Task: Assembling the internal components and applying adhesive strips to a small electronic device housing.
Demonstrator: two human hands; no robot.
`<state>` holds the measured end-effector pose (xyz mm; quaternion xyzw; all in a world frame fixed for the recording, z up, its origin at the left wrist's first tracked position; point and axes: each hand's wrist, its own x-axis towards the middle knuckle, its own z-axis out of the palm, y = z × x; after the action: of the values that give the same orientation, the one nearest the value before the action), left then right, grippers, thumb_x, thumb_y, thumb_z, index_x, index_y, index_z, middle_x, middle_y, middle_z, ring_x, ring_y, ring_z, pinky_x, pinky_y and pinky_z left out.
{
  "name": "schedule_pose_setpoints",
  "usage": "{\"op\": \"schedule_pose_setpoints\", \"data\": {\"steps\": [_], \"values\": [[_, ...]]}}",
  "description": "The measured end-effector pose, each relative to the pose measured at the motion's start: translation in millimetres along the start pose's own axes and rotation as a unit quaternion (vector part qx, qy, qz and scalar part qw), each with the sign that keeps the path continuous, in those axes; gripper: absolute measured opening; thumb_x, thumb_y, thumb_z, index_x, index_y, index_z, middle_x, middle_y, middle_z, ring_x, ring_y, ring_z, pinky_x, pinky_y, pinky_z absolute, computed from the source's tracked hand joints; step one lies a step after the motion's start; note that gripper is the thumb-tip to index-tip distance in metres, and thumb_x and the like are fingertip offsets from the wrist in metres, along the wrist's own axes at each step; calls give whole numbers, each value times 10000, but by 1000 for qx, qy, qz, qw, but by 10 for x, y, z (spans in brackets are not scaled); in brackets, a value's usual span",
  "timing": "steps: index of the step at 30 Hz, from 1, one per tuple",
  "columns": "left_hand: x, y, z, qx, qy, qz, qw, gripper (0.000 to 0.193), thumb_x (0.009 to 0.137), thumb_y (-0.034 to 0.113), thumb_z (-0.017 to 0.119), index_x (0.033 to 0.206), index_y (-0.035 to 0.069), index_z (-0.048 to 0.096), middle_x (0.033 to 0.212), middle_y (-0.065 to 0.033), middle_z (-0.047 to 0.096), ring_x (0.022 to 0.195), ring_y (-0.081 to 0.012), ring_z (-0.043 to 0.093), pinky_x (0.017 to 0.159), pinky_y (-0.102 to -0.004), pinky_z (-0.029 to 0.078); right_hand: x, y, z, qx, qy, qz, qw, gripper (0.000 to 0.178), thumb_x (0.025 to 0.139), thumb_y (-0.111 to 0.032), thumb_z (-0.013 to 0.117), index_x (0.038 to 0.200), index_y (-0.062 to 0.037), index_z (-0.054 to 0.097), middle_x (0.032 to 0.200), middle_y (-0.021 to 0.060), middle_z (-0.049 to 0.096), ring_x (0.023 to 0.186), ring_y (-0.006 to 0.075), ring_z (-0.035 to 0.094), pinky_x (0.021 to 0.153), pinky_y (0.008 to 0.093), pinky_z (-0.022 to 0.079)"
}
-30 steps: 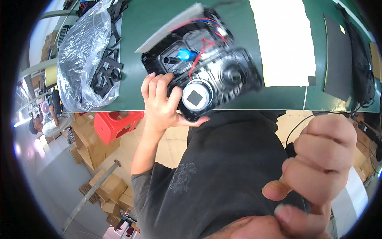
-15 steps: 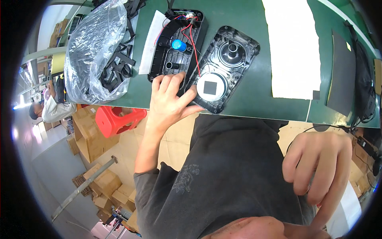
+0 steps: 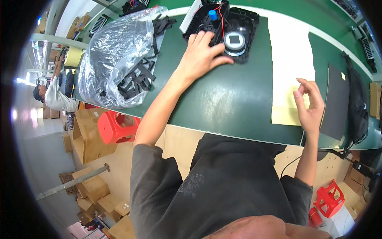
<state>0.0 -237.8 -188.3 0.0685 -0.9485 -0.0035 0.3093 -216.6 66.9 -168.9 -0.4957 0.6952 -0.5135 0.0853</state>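
Toward the far edge of the table lies an opened black speaker casing (image 3: 193, 26), with a blue cylinder (image 3: 213, 15) and red wires (image 3: 223, 27) inside. Its other half, a black front panel (image 3: 247, 30), lies alongside on the right and carries a round speaker driver (image 3: 234, 42) with a dark square at its centre. My left hand (image 3: 202, 55) curls its fingers over the casing's near end, while its thumb reaches along the panel's near edge. Holding nothing, my right hand (image 3: 311, 104) hovers over a pale yellow sheet (image 3: 286, 107), thumb and fingers apart.
A clear plastic bag (image 3: 115, 51) holding black strips (image 3: 137, 81) lies at the left. At the right are a dark grey sheet (image 3: 334, 107) and a black bag (image 3: 357, 103). Red stools (image 3: 109, 127) and cardboard boxes (image 3: 89, 131) stand below. Another person (image 3: 57, 97) is at far left.
My left hand has moved the casing and panel away from the table's front edge. My right hand has gone from near my body out over the pale sheet. The view has shifted.
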Motion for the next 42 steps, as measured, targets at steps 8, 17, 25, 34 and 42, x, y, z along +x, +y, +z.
{"op": "schedule_pose_setpoints", "data": {"steps": [8, 17, 25, 34, 42], "values": [[1276, -1104, 1010, 59, 41, -11, 997, 516, 842, 658, 774, 960, 156, 795, 916, -155, 647, 916, -325, 593, 826, -426, 391, -31, 121, 108, -141, 9, -116, 983, 321, 849, 9, 804, 1161, -7, 732, 1046, 135, 659, 989, 300, 636, 863, 392, 529], [1832, -1450, 1139, 105, 108, 0, 989, 461, 927, 608, 735, 1070, 174, 800, 1032, -60, 738, 1017, -282, 677, 925, -473, 441, -40, 122, 116, -135, -16, -87, 987, 298, 836, -1, 809, 1123, 2, 728, 1029, 137, 648, 962, 314, 622, 827, 401, 522], [963, -2846, -234, 170, 213, -94, 957, 369, 948, 358, 794, 1138, 42, 776, 1134, -166, 762, 1072, -368, 701, 958, -468, 536, -41, 66, 94, -154, -10, -73, 985, 337, 802, 14, 820, 1126, -12, 729, 1025, 130, 638, 944, 316, 611, 798, 410, 517], [-489, -4660, -461, 118, -37, -485, 866, 661, 1024, 456, 467, 1518, 23, 542, 1453, -304, 619, 1383, -456, 573, 1173, -476, 434, -14, 99, 107, -164, 1, -44, 985, 330, 779, 38, 820, 1091, -21, 732, 1027, 114, 627, 934, 307, 610, 766, 397, 518], [-395, -5086, -786, 68, 21, -535, 842, 618, 942, 465, 564, 1404, 70, 673, 1362, -292, 680, 1317, -425, 626, 1133, -461, 438, 48, 142, 147, -139, -7, -51, 989, 225, 773, 54, 815, 971, -19, 738, 958, 97, 623, 879, 290, 604, 721, 380, 493]]}}
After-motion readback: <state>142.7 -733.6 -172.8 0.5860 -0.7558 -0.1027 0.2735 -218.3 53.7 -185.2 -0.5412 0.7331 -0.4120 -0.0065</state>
